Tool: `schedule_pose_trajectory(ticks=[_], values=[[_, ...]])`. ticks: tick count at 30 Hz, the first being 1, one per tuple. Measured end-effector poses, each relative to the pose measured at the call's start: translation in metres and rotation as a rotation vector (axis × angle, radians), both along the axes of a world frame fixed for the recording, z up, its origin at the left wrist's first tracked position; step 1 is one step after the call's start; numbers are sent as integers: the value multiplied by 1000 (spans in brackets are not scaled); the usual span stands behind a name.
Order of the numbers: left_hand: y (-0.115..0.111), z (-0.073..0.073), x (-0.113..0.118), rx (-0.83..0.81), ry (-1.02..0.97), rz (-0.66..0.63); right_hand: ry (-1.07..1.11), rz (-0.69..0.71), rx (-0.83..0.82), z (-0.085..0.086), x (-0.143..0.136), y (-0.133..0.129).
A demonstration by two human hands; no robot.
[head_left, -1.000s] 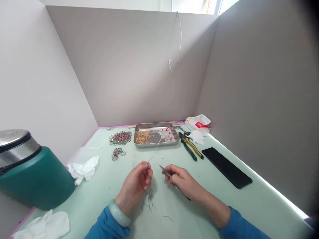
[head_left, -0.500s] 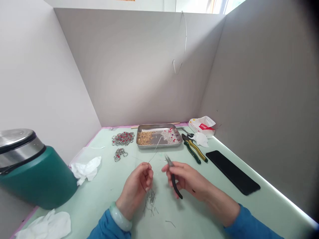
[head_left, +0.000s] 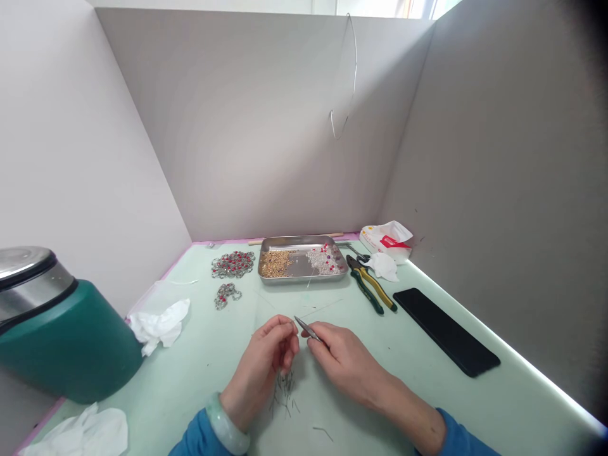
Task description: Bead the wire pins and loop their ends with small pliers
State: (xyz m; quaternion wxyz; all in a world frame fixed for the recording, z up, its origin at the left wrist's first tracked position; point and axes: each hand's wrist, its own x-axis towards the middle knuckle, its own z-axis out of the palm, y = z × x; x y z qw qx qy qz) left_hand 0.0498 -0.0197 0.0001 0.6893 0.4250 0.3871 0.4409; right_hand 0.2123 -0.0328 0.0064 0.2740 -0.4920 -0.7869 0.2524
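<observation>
My left hand (head_left: 266, 358), with a pale bangle (head_left: 225, 424) at the wrist, pinches a thin wire (head_left: 323, 309) near the middle of the table. My right hand (head_left: 349, 362) is closed around small pliers (head_left: 308, 329), whose tips touch or nearly touch the wire by my left fingertips. The handles are hidden in my palm. Below my left fingers lies a pile of short wire pieces (head_left: 284, 387). Beyond both hands, a metal tray (head_left: 299, 279) holds gold beads (head_left: 276, 263) on its left and clear and red beads (head_left: 325, 259) on its right.
Two beaded chain piles (head_left: 232, 264) lie left of the tray. Green-and-yellow pliers (head_left: 373, 285), a black phone-like slab (head_left: 446, 330) and a tissue pack (head_left: 387, 240) are on the right. A large green flask (head_left: 71, 345) and crumpled tissues (head_left: 161, 326) are on the left. Grey panels surround the table.
My right hand has turned and moved left, bringing the plier tips to my left fingertips. The wire, which pointed up toward the tray, now slants to the right.
</observation>
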Motion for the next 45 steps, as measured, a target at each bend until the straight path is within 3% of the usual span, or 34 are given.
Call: schedule_pose_trajectory(ticks=[21, 36, 45], values=[[1, 0, -2, 13, 58, -22, -133, -1, 58, -3, 6, -1], [2, 6, -6, 78, 286, -110, -130, 135, -45, 17, 21, 0], [4, 0, -8, 71, 335, -178, -243, 159, 23, 18, 29, 0]])
